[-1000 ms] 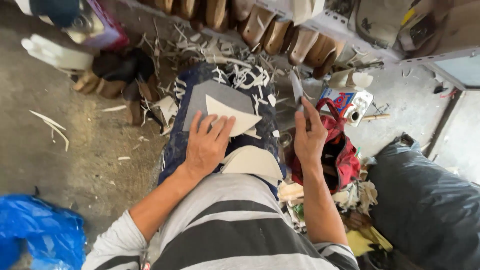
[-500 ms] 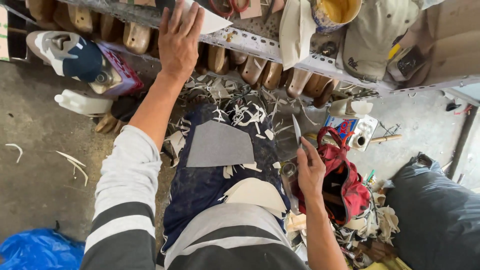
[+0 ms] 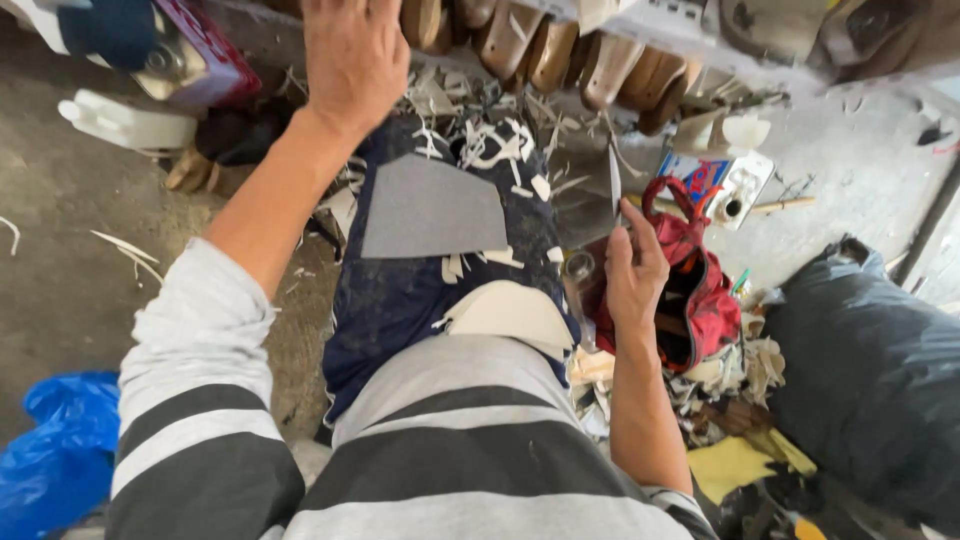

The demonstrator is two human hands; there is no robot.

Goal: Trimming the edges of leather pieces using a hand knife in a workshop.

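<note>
Your right hand (image 3: 632, 272) grips a thin blade (image 3: 614, 182), point up, beside the red bag (image 3: 700, 290). Keep that edge turned away from your leg while the other arm stretches. Your left hand (image 3: 352, 55) reaches up to the shelf of wooden shoe lasts (image 3: 560, 50); whether it grips anything, cannot tell. The grey sheet (image 3: 430, 212) lies flat on your lap, between both hands, untouched.
</note>
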